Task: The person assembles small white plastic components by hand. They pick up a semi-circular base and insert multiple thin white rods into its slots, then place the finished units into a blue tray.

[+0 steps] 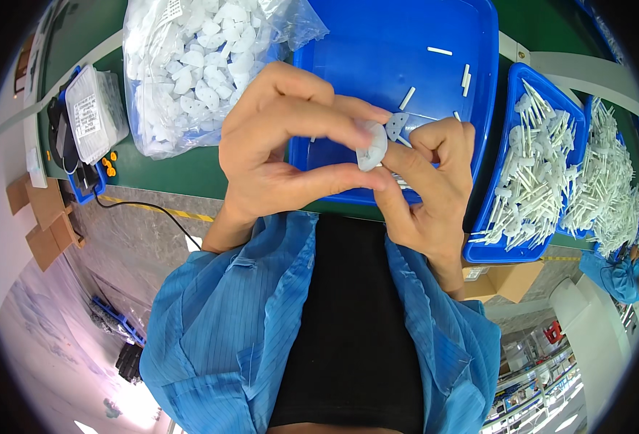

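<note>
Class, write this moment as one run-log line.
left hand: pinching white piece; right hand: fingertips at it; blue tray: white rods; clear bag: white pieces

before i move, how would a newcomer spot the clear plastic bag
Find the large central blue tray on the green table. The clear plastic bag lies at its left, a crumpled end over the rim. Unlike the rigid box farther left, it is soft and stuffed with white pieces.

Blue trays of white parts mark a factory workshop.

Green tabletop under a clear bag, a wide blue tray (plus narrower blue trays rightward)
</note>
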